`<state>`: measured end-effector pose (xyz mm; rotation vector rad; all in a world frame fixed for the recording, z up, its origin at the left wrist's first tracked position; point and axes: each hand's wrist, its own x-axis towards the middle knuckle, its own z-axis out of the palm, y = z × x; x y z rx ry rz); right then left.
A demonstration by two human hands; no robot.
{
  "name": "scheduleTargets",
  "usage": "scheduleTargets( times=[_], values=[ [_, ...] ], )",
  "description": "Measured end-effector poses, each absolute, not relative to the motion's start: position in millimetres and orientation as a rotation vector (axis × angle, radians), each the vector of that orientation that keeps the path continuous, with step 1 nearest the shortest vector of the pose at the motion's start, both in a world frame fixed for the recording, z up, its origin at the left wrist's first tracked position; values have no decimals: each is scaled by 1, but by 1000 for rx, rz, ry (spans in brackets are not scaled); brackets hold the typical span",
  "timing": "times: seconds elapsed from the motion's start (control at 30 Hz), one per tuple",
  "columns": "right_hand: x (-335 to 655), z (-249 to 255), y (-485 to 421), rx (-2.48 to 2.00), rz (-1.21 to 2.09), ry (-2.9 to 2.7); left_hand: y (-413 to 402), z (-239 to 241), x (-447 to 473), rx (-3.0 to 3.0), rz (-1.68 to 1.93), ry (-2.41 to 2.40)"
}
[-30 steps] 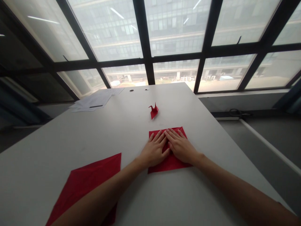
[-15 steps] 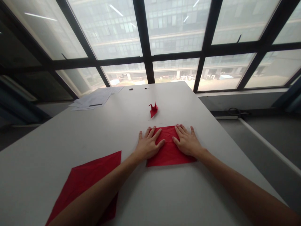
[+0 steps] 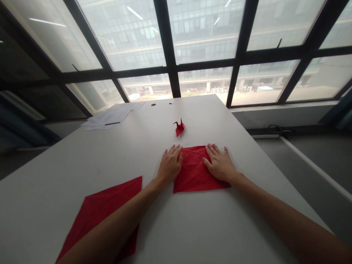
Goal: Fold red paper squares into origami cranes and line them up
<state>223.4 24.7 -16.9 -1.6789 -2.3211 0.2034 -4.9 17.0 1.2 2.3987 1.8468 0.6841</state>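
The left hand (image 3: 169, 164) lies along the left edge of a creased red sheet (image 3: 192, 174) on the white table (image 3: 187, 227), while the right hand (image 3: 219, 164) lies flat over its right side, fingers forward. Just beyond the sheet stands a red paper crane (image 3: 180, 129). A second red sheet (image 3: 103, 203) lies partly under the left forearm (image 3: 118, 231). Farther off, near the windows (image 3: 203, 35), a dark pen (image 3: 112, 123) rests on white papers (image 3: 110, 114).
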Motion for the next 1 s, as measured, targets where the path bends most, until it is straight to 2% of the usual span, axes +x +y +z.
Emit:
scheduleTargets(
  times=[0.07, 0.2, 0.37, 0.5, 0.67, 0.83, 1.0],
  values=[
    [226, -15, 27, -1681, 229, -2190, 15, 4, -3, 2461, 747, 1703],
    [237, -8, 36, -1558, 191, -1795, 9, 7, 1, 2533, 589, 1513],
    [245, -6, 39, -1307, 380, -1888, 7, 8, 3, 2509, 513, 1454],
    [243, -8, 38, -1294, 426, -1979, 13, 7, 1, 2292, 850, 1488],
    [249, -11, 45, -1315, 428, -1719, 24, 1, -8, 1878, 1334, 1580],
    [254, -14, 49, -1347, 422, -1613, 27, 0, -12, 1764, 1417, 1558],
    [248, -11, 42, -1244, 491, -1810, 16, 6, -5, 2107, 1239, 1499]
  ],
)
